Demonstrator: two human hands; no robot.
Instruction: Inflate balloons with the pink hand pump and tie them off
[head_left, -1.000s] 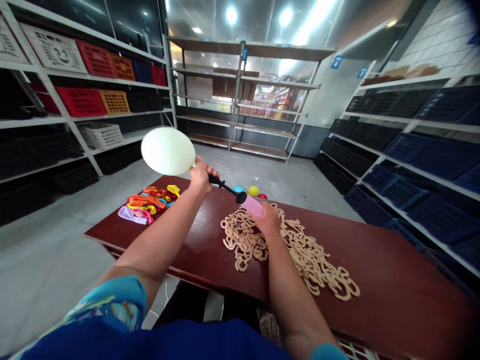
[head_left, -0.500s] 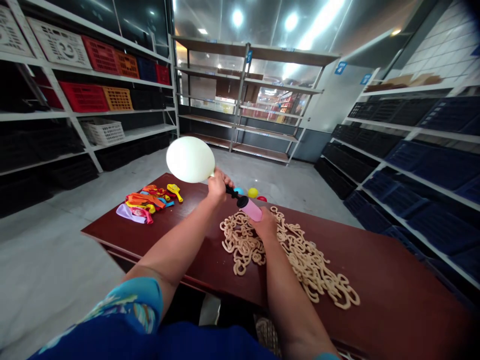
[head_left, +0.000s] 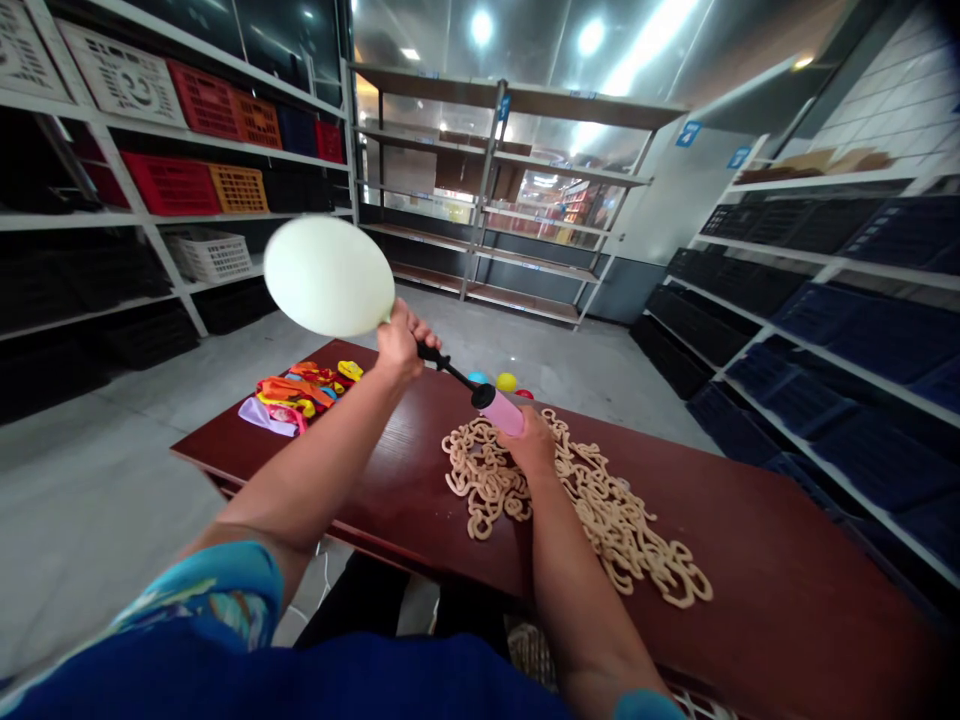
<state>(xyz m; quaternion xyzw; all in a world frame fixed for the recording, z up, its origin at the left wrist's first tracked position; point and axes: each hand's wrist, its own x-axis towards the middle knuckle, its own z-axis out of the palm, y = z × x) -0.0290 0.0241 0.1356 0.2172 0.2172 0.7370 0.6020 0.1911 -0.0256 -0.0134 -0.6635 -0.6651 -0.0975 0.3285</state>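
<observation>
My left hand (head_left: 403, 340) is closed round the black handle end of a hand pump and the neck of a pale, inflated balloon (head_left: 330, 276). Its rod is drawn out of the pink pump barrel (head_left: 502, 413), which my right hand (head_left: 531, 440) grips. Both hands are above the dark red table (head_left: 405, 480). Limp balloons in several colours (head_left: 300, 392) lie in a pile at the table's left end. Beige curled, rope-like pieces (head_left: 615, 515) are heaped under and around my right hand and forearm.
Beyond the table's far edge a yellow balloon (head_left: 506, 382), a blue one and a red one show. Shelves with crates (head_left: 172, 187) stand at the left, dark crates (head_left: 840, 330) at the right, and a metal rack (head_left: 480, 180) at the back.
My left hand has moved up and to the left, away from my right hand, and more of the pump rod shows. The pale balloon has moved with it and looks larger.
</observation>
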